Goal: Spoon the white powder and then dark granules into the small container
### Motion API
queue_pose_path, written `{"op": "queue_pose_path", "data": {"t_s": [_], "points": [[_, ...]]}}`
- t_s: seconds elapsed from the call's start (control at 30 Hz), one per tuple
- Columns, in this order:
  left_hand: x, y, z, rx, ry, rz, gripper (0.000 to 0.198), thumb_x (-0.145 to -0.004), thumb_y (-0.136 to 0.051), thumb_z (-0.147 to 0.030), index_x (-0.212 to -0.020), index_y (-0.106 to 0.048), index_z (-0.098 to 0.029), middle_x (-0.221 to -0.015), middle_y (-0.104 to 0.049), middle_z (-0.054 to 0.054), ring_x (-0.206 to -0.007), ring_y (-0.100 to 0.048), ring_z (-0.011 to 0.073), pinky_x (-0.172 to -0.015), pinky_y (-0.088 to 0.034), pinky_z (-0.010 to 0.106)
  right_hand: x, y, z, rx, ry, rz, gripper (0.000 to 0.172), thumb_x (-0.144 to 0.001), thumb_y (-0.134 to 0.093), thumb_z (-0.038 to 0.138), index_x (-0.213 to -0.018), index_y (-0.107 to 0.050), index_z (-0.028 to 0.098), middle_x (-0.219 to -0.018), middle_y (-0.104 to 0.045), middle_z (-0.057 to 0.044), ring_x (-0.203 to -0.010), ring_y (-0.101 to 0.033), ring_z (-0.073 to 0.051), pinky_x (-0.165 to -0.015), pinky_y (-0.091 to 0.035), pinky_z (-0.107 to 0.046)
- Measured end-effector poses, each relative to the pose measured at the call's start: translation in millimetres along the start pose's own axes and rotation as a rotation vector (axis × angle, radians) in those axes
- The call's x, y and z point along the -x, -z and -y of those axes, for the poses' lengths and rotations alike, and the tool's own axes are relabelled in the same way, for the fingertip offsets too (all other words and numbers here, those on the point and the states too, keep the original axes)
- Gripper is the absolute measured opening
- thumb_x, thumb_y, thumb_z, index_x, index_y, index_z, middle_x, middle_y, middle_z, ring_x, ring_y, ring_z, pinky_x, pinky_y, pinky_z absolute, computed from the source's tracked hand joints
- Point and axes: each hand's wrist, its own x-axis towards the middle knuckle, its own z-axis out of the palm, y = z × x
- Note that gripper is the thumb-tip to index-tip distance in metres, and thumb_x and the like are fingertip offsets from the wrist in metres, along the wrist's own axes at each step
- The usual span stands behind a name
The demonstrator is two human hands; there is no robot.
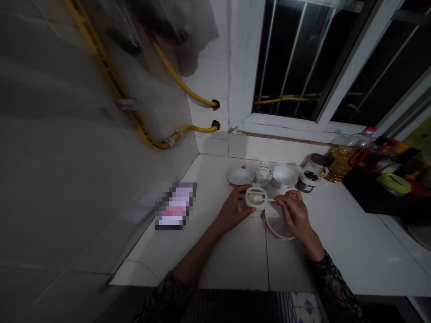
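Observation:
My left hand (pixel 235 207) is wrapped round a small pale jar (pixel 256 207) with an open top, tilted a little toward me. White, grainy-looking stuff shows inside it. In my right hand (pixel 295 214) is the handle of a small white spoon (pixel 270 200), whose bowl end reaches into the jar's mouth. Below the right hand stands a white bowl (pixel 278 222) with a reddish patterned rim, partly covered by the fingers. Just behind the jar are a shallow white bowl (pixel 238 175), a clear glass container (pixel 261 174) with something white in it, and another white bowl (pixel 284 176).
A phone (pixel 177 205) with a blurred screen lies at the left by the wall. To the right stand a jar with dark contents (pixel 308 180), an oil bottle (pixel 341 159) and a dark box (pixel 363 193) with condiments. The counter's front edge (pixel 242 289) runs close to me.

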Motion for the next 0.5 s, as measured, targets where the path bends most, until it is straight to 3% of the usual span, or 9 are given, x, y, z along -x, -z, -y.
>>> {"op": "queue_pose_path", "data": {"t_s": [0.1, 0.2, 0.33, 0.5], "points": [[-0.2, 0.2, 0.8, 0.007, 0.006, 0.002, 0.058, -0.076, -0.077, -0.035, -0.125, -0.049, -0.022, -0.131, -0.058, 0.013, -0.115, -0.06, 0.0282, -0.092, -0.052, 0.043, 1.8, 11.1, -7.1, -0.079, -0.286, -0.116, 0.015, -0.095, -0.052, 0.028, -0.089, -0.065, 0.022, -0.072, -0.07, -0.002, -0.07, -0.063, -0.019, -0.074, -0.047, -0.034], [0.0, 0.3, 0.5, 0.011, 0.011, -0.001, 0.057, -0.076, -0.076, -0.035, -0.125, -0.049, -0.022, -0.131, -0.058, 0.012, -0.115, -0.059, 0.0279, -0.093, -0.051, 0.043, 4.1, 27.8, -20.9, -0.158, -0.534, -0.09, 0.021, -0.093, -0.054, 0.038, -0.083, -0.063, 0.022, -0.065, -0.066, -0.001, -0.063, -0.061, -0.019, -0.066, -0.047, -0.031], [0.2, 0.1, -0.3, 0.014, 0.022, 0.001, 0.058, -0.076, -0.076, -0.035, -0.125, -0.048, -0.021, -0.133, -0.057, 0.013, -0.116, -0.059, 0.0284, -0.093, -0.051, 0.044, 6.6, 39.0, -36.6, -0.024, -0.505, 0.056, 0.027, -0.091, -0.054, 0.04, -0.074, -0.065, 0.023, -0.064, -0.067, -0.002, -0.07, -0.061, -0.022, -0.073, -0.046, -0.034], [0.3, 0.4, 0.7, 0.005, 0.033, 0.001, 0.059, -0.076, -0.076, -0.035, -0.126, -0.049, -0.022, -0.131, -0.059, 0.013, -0.116, -0.059, 0.0286, -0.093, -0.051, 0.045, 10.3, 30.1, -35.8, -0.022, -0.362, 0.32, 0.025, -0.094, -0.05, 0.034, -0.084, -0.071, 0.023, -0.07, -0.072, -0.005, -0.078, -0.063, -0.024, -0.081, -0.046, -0.038]]}}
